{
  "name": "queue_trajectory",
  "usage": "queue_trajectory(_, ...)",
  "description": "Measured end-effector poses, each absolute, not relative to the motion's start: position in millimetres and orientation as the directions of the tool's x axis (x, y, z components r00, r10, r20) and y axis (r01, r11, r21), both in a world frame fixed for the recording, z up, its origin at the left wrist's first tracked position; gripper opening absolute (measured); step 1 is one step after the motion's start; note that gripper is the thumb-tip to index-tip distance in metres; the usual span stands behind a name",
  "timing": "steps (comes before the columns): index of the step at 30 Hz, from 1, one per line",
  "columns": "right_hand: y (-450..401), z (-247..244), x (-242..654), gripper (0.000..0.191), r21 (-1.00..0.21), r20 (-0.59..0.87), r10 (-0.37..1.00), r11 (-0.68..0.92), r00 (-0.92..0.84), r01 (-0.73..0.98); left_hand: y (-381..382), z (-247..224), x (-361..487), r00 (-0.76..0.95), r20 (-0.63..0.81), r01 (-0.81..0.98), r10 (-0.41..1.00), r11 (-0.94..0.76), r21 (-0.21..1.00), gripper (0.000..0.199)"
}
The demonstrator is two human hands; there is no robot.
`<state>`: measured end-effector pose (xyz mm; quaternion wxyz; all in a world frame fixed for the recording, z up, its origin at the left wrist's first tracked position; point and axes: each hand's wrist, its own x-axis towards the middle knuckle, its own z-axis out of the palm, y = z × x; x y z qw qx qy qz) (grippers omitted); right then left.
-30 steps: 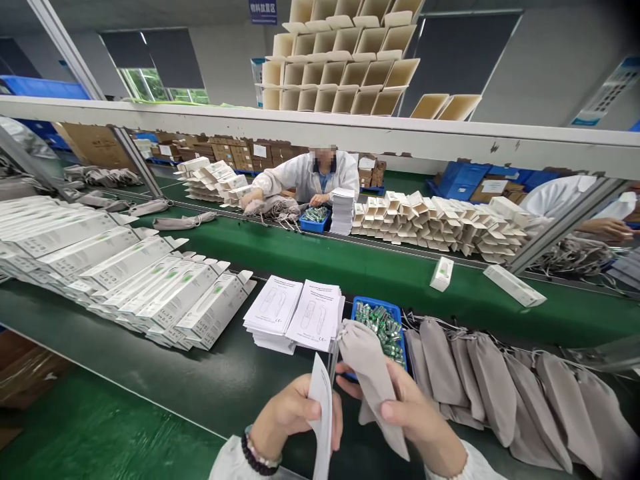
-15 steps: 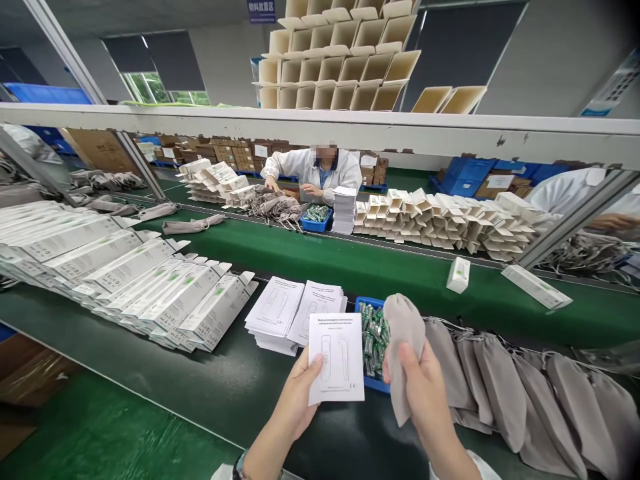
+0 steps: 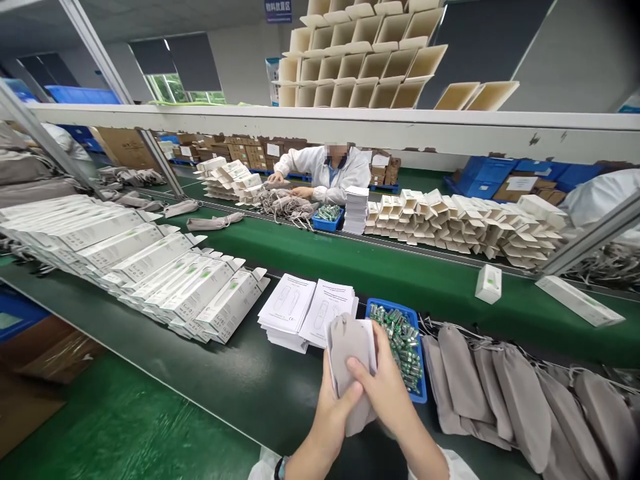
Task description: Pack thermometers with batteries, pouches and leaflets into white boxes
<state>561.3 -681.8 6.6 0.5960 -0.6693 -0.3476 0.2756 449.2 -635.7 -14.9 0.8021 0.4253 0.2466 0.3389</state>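
A grey drawstring pouch (image 3: 349, 350) is held in front of me, with a white instruction booklet (image 3: 371, 343) behind it, showing only at its right edge. My left hand (image 3: 334, 410) is closed around the left side of the pouch, its thumb across the front. From the right, my right hand (image 3: 384, 381) grips the pouch and booklet together, thumb pressed on the fabric. Just beyond my hands lie two stacks of printed booklets (image 3: 287, 303). A blue tray (image 3: 423, 380) full of green-and-silver batteries (image 3: 400, 340) sits right of my hands.
Several grey pouches (image 3: 520, 400) lie in a row at the right. Rows of white printed boxes (image 3: 220, 307) cover the left bench. Across the green belt (image 3: 310, 252), a co-worker (image 3: 325, 170) handles pouches. A white shelf beam (image 3: 320, 127) crosses above, carrying open cartons (image 3: 360, 67).
The pouch has moved left onto the front of the booklet, and both hands have come together around them. The view has shifted slightly left.
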Motion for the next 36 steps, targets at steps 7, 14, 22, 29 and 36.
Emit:
queue_trajectory(7, -679, -3, 544, 0.092, -0.955, -0.045, 0.874, 0.104, 0.484, -0.276, -621, -17, 435, 0.694, 0.137, 0.045, 0.707, -0.233, 0.971, 0.064)
queue_trajectory(14, -675, -13, 551, 0.089, -0.927, -0.081, 0.906, 0.085, 0.416, -0.365, -612, -2, 416, 0.713, 0.043, -0.024, 0.699, -0.037, 0.999, 0.071)
queue_trajectory(22, -675, -39, 514, 0.078, -0.92, -0.133, 0.846, 0.088, 0.516, -0.381, -605, -12, 410, 0.703, 0.155, 0.107, 0.694, -0.319, 0.942, 0.064)
queue_trajectory(29, -659, -11, 517, 0.066, -0.985, -0.068, 0.794, 0.042, 0.603, -0.166, -560, 10, 390, 0.832, 0.277, 0.145, 0.481, -0.671, 0.727, 0.076)
queue_trajectory(36, -680, -1, 544, 0.084, -0.824, -0.367, 0.636, 0.116, 0.679, -0.554, -302, 151, 300, 0.288, 0.426, 0.826, 0.858, -0.447, 0.342, 0.031)
